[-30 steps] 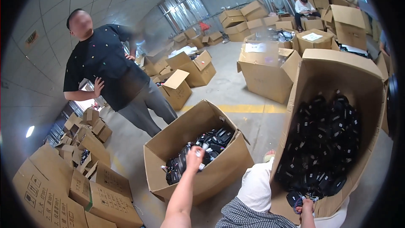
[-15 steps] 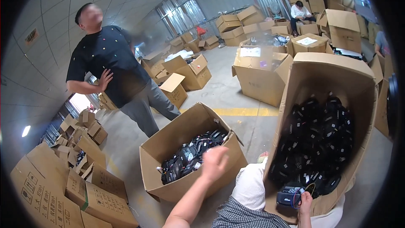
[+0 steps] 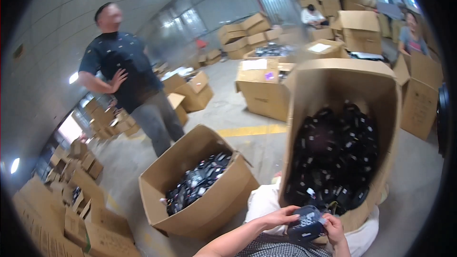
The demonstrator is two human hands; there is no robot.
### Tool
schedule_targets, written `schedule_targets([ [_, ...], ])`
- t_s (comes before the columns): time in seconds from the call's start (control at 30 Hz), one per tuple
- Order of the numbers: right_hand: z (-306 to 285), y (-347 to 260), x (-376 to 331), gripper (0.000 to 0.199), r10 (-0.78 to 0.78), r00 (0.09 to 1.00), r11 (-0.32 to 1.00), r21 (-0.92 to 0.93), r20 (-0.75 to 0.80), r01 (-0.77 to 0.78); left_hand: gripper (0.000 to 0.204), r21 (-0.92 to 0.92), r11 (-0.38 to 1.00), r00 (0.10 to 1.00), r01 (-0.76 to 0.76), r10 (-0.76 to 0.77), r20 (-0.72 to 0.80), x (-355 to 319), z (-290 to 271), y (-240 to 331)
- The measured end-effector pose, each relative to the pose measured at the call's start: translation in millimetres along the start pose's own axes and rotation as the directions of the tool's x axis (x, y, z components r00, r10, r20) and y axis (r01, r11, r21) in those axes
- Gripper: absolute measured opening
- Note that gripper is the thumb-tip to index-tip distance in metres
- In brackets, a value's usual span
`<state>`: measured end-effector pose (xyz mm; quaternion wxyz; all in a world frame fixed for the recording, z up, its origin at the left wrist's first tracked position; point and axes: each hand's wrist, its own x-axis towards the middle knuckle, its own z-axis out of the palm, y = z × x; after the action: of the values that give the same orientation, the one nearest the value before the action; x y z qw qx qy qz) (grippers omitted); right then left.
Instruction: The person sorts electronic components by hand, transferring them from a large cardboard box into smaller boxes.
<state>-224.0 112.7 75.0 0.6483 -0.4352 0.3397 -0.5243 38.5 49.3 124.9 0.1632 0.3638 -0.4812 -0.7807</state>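
Observation:
My left hand [image 3: 283,215] and my right hand [image 3: 334,229] hold one black plastic display meter [image 3: 305,228] between them, over my lap. The left fingers grip its left edge; the right fingers pinch its right edge, by a pale connector. Directly beyond stands a tall open cardboard box [image 3: 391,104], tipped toward me, with many similar black meters [image 3: 333,157] heaped in it. To its left, another open cardboard box [image 3: 204,214] contains more black units [image 3: 197,181], some with a glossy face and loose wires.
A person in a dark shirt [image 3: 119,66] stands at the left, hand on hip. Stacked cartons [image 3: 100,228] fill the lower left. Beyond are more open boxes [image 3: 262,90], a yellow floor line [image 3: 252,131], and two people farther back, one at the right [image 3: 413,38].
My left hand has come from above the middle box to the meter and now grips it. The right hand has brought the meter slightly left. The whole view has shifted.

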Motion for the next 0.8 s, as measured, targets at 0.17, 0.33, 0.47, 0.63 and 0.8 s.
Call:
schedule_targets([
  [0.17,3,10,11,0.019,-0.074,0.997,0.96,-0.273,-0.038,0.06,0.051,0.017,0.999,0.966,0.042,-0.036,-0.257,-29,-11,8],
  [0.33,7,-54,24,0.023,-0.272,0.72,0.9,0.096,-0.639,0.425,0.041,0.032,0.996,0.945,0.086,-0.072,-0.318,-85,-47,16],
  [0.47,19,-56,11,0.017,-0.21,0.931,0.962,0.105,-0.297,0.251,0.037,-0.018,0.958,0.751,-0.287,0.213,-0.625,-101,-14,15],
  [0.63,92,3,14,0.018,-0.253,0.955,0.948,-0.156,0.156,0.277,0.04,0.198,0.893,0.572,-0.405,0.416,-0.707,-117,-14,-54],
  [0.8,113,27,2,0.026,-0.058,0.933,0.992,-0.088,0.355,0.095,0.034,-0.054,0.9,0.739,-0.433,0.321,-0.593,-141,17,-63],
])
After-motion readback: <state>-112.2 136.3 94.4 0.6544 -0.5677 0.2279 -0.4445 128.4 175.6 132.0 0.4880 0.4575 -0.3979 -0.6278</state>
